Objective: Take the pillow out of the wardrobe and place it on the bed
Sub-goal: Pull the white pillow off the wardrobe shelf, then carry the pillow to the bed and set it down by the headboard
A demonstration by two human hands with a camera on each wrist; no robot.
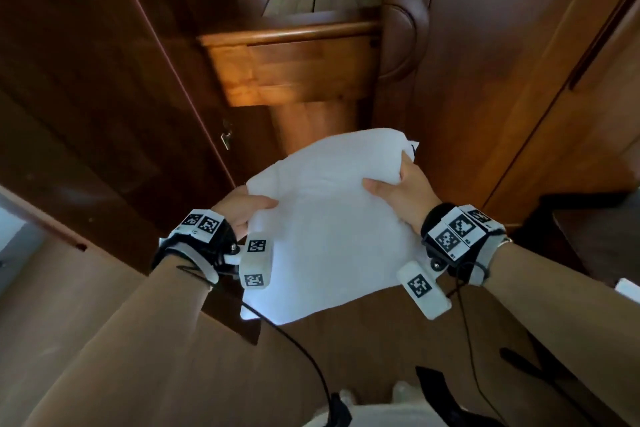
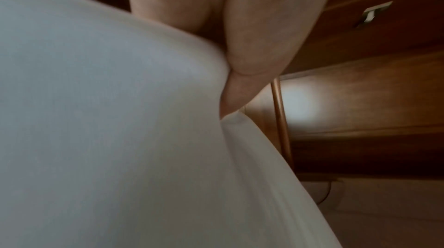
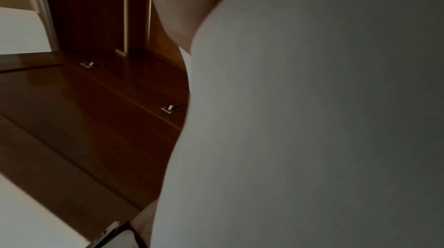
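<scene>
— Head view first: where is the pillow [image 1: 325,218]?

— It is white, held up in the air in front of the person, in the middle of the picture, clear of the wooden wardrobe [image 1: 298,59] that stands beyond it. One corner points far and to the right; the near edge hangs down toward the person.

— What is the left hand [image 1: 242,213] doing?

— It grips the pillow's left edge. The thumb lies on top of the cloth, and the fingers go underneath, out of sight from above. In the left wrist view the fingers [image 2: 254,43] are curled into the fabric and pinch a fold of it, with the pillow [image 2: 108,119] filling most of that picture.

— And the right hand [image 1: 398,191]?

— It grasps the far right corner. The thumb presses on the upper face and the fingers wrap round the edge, bunching the cloth there. The right wrist view shows little beyond the pillow [image 3: 312,119] and a part of the hand [image 3: 182,5] against it; that picture is dim and blurred.

— What else is around?

— A dark wardrobe door [image 1: 86,80] stands open on the left, with a small metal handle [image 1: 225,139] near its edge. Each wrist carries a band with black and white square markers, and a thin black cable [image 1: 298,347] hangs down from the left one. Brown flooring lies below the pillow.
</scene>
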